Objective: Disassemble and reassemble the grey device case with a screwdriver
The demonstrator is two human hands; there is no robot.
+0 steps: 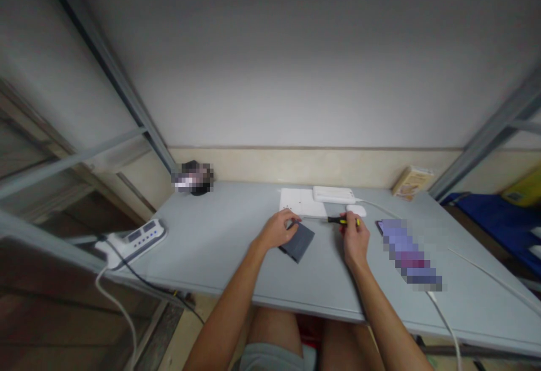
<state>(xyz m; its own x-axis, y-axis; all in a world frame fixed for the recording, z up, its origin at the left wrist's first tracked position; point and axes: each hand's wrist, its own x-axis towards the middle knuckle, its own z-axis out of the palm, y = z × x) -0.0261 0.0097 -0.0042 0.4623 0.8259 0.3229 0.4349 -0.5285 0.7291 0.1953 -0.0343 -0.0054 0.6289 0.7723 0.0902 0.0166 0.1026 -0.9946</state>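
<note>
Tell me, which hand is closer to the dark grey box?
Left. The left hand rests on the dark grey box; the right hand is off to its right, gripping a screwdriver.

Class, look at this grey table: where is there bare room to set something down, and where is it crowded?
Bare: the stretch between the power strip and the left hand, back toward the wall. Crowded: mid-table, where the grey box, right hand, screwdriver, white board and white box sit close together.

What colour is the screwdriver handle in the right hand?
Black with yellow accents. The screwdriver is held in the right hand, best seen in the head view.
</note>
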